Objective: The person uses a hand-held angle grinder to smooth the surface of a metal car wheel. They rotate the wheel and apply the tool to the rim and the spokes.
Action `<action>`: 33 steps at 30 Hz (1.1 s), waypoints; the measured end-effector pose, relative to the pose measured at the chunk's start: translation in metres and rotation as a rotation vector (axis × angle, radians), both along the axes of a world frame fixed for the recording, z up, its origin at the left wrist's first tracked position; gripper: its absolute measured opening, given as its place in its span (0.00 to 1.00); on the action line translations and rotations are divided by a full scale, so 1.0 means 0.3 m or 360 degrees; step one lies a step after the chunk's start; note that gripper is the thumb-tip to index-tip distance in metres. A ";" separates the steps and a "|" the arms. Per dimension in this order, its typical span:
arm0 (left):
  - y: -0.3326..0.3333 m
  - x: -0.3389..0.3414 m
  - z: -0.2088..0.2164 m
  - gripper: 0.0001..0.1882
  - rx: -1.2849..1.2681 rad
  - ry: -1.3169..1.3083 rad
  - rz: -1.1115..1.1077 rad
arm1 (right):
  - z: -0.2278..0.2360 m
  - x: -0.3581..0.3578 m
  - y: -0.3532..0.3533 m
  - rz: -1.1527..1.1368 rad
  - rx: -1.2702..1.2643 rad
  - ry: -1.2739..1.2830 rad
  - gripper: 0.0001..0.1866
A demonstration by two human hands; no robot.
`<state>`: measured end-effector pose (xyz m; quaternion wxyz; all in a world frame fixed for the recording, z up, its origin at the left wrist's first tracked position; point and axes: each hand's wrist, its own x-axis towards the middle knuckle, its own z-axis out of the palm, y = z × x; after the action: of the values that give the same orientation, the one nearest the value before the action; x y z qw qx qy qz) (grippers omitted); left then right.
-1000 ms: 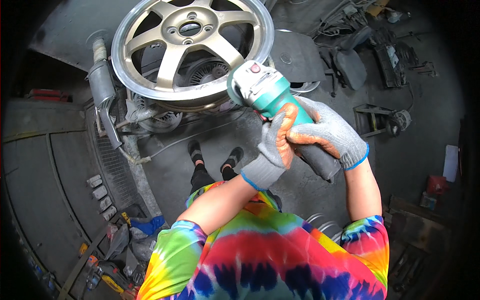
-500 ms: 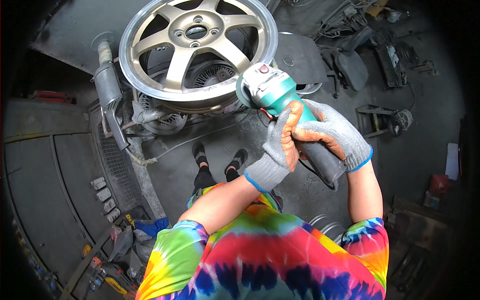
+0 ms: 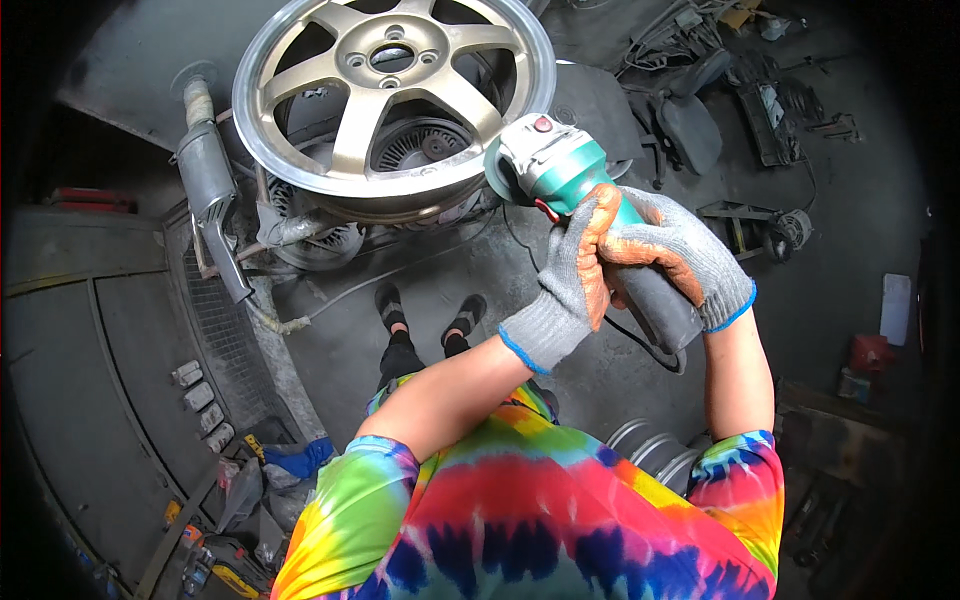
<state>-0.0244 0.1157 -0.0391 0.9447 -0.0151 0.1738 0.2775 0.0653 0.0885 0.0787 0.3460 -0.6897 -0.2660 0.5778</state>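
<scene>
Both my gloved hands grip a green angle grinder (image 3: 575, 175) with a grey head and a dark body. My left hand (image 3: 575, 265) wraps its neck, and my right hand (image 3: 685, 255) closes round the body just behind. The gloves are grey knit with orange palms and blue cuffs. The grinder's disc (image 3: 497, 172) is held edge-on at the right front rim of a bronze alloy wheel (image 3: 352, 135); whether it touches the rim I cannot tell. The wheel lies face up with a bare, bright metal lip.
Left of the wheel stands a grey duct-like tool (image 3: 212, 180) with a hose. Stacked wheels (image 3: 655, 450) sit by my right side. A grinder cord (image 3: 640, 345) hangs below my hands. Plastic bags (image 3: 245, 490) and a blue cloth (image 3: 300, 458) lie at lower left, an office chair (image 3: 690, 130) at far right.
The grinder and both hands have shifted slightly right, and the view has moved a little. Both hands keep their hold.
</scene>
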 end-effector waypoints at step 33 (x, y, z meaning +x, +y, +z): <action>-0.002 -0.129 -0.031 0.29 0.0055 0.0025 0.0006 | -0.003 -0.101 0.015 0.0095 0.0012 -0.0022 0.35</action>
<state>-0.0632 0.1153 -0.0485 0.9429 0.0030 0.1763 0.2824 0.0351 0.0929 0.0778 0.3295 -0.6842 -0.2910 0.5820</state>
